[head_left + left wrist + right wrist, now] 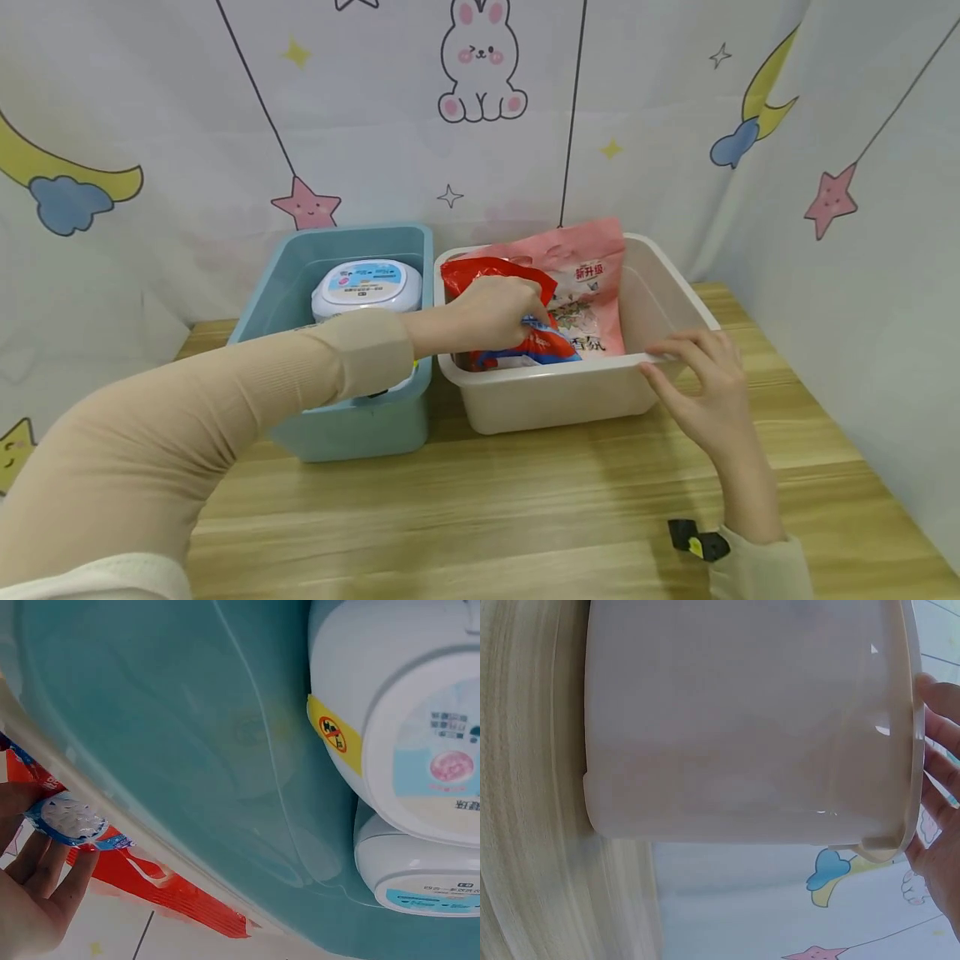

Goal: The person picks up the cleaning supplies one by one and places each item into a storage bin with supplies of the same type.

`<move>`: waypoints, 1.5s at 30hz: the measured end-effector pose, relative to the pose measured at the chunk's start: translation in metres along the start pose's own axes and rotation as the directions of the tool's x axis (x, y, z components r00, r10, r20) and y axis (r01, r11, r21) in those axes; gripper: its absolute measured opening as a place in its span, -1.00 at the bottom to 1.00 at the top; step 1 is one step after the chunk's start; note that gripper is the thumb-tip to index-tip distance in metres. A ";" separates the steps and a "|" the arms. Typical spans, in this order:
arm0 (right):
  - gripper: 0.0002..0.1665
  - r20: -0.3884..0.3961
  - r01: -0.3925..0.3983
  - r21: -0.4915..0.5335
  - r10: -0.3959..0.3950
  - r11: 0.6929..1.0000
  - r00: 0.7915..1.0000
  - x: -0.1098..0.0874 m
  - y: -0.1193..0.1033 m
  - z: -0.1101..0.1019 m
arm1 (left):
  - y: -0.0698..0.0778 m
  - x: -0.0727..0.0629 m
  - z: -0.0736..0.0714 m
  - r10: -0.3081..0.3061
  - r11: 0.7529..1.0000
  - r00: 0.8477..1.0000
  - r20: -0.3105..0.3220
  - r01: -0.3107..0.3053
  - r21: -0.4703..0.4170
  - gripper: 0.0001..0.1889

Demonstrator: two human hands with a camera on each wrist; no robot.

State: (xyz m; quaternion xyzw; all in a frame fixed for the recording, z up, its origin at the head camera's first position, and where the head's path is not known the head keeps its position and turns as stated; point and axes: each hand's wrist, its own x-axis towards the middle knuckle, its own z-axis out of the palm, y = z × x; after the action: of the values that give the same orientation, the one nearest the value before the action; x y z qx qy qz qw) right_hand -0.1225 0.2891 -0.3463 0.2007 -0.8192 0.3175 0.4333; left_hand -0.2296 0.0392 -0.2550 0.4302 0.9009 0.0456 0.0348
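Observation:
My left hand (491, 312) reaches into the white bin (558, 400) and grips a red and blue plastic bag (551, 343). In the left wrist view, fingers curl around that bag (71, 817), which has a picture of white pellets on it. Behind it, a pink bag (596, 292) with printed lettering leans upright against the bin's back wall. My right hand (708, 387) pinches the bin's front right rim, thumb on the near side and fingers over the edge. The right wrist view shows this hand (941, 795) at the rim of the bin (742, 735).
A blue-green bin (352, 437) stands left of the white one, holding white lidded tubs (367, 287), partly behind my left sleeve. Both bins are on a wood-grain table (450, 517). A printed curtain (390, 108) hangs behind. A black strap piece (697, 542) shows by my right cuff.

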 end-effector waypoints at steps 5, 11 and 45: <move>-0.36 -0.018 0.009 0.001 -0.009 1.000 1.000 0.000 0.002 0.002 | -0.001 0.002 0.004 0.037 0.999 0.999 0.006 -0.038 0.020 -0.66; -0.36 -0.027 0.022 0.000 -0.022 1.000 0.999 -0.001 0.003 0.003 | -0.002 0.003 0.008 0.056 0.998 0.998 0.041 -0.058 0.034 -0.67; -0.37 0.008 -0.008 0.008 0.008 1.000 1.000 -0.001 0.002 0.000 | -0.006 -0.002 0.014 0.078 0.993 0.984 0.160 -0.090 0.072 -0.66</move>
State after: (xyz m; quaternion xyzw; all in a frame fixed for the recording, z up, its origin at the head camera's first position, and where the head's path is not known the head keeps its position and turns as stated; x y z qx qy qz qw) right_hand -0.1231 0.2910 -0.3482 0.2004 -0.8204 0.3215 0.4282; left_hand -0.2313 0.0351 -0.2699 0.4711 0.8775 -0.0224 0.0865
